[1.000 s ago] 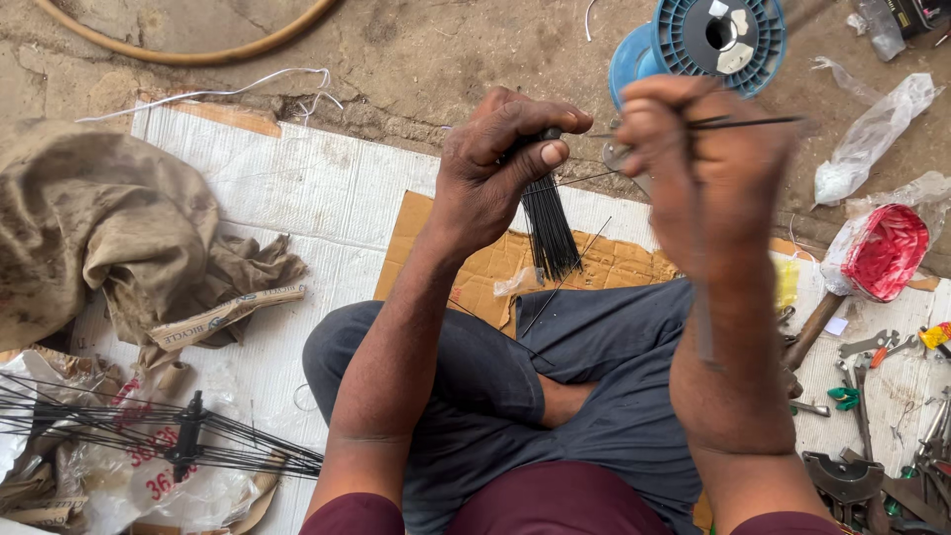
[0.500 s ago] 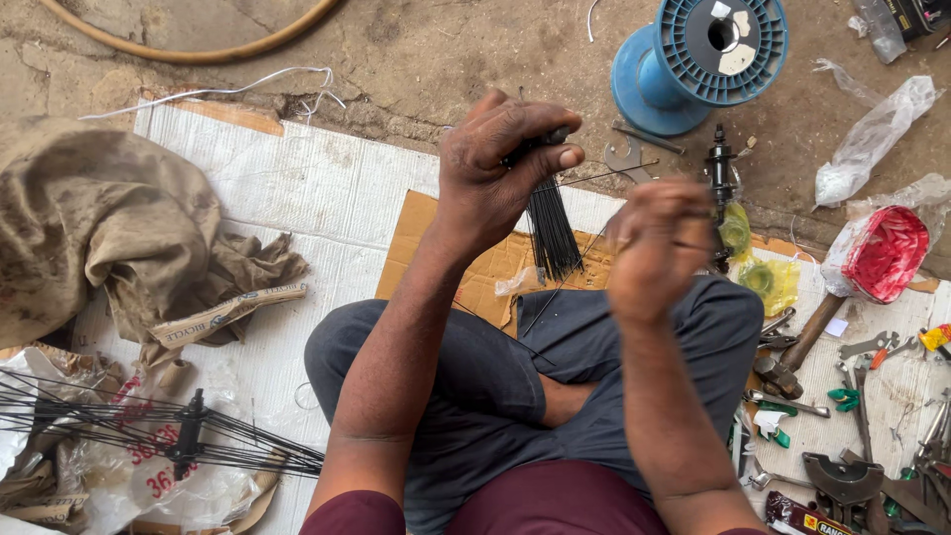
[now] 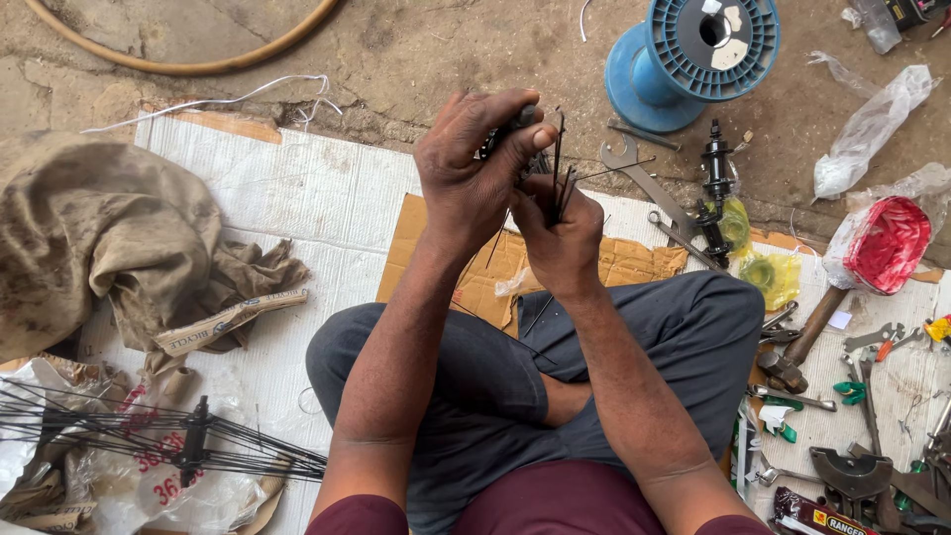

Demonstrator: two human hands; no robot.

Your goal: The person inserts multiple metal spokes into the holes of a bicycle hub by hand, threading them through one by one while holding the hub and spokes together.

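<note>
Your left hand (image 3: 475, 163) is closing around the top of a bundle of thin black spokes (image 3: 557, 168), and your right hand (image 3: 560, 233) is gripping the same bundle just below, so both hands are touching each other above your crossed legs. The spokes are straight, dark and very slim; some ends are sticking up between your fingers and a few are hanging down toward your lap. Under your hands a piece of brown cardboard (image 3: 634, 263) is lying on a white woven mat (image 3: 297, 198). To your right, spanners (image 3: 644, 178), a black hub (image 3: 715, 163) and a hammer (image 3: 802, 342) are lying near, and a blue spool (image 3: 693, 54) is standing farther away on the ground. To your left, another fan of spokes (image 3: 149, 436) is resting beside a brown cloth (image 3: 109, 248).
</note>
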